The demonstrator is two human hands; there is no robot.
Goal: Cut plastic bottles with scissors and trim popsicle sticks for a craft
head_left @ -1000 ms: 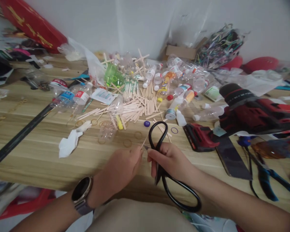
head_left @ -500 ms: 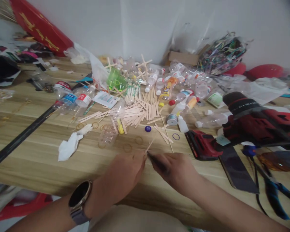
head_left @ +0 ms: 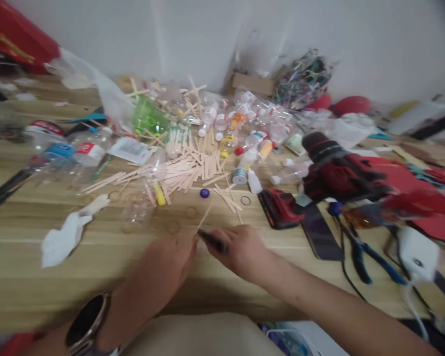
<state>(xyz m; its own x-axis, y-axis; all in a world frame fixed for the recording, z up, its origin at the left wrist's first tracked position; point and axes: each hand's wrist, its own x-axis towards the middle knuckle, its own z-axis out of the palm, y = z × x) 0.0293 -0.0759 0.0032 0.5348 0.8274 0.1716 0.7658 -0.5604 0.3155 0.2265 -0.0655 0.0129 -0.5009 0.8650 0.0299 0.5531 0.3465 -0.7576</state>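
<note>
Close to the table's front edge, my left hand [head_left: 168,259] is closed round a thin wooden stick [head_left: 205,217], whose upper end sticks out beyond the fingers. My right hand [head_left: 246,254] grips a dark slim tool [head_left: 215,242]; its tip meets the stick right beside my left fingers. Motion blur and the fingers hide what kind of tool it is. Just beyond my hands lie a purple bottle cap [head_left: 204,193], a purple ring [head_left: 245,200] and a few crossed craft sticks [head_left: 226,199].
A pile of craft sticks [head_left: 185,170] lies mid-table, with clear plastic bottles [head_left: 252,111] behind. A red power drill [head_left: 344,173], a phone [head_left: 321,235] and blue-handled pliers [head_left: 381,264] are to the right. A white glove [head_left: 65,237] lies left.
The view has turned right, so everything sits further left and a white device shows at the right. Both hands keep their hold on the stick and the dark tool.
</note>
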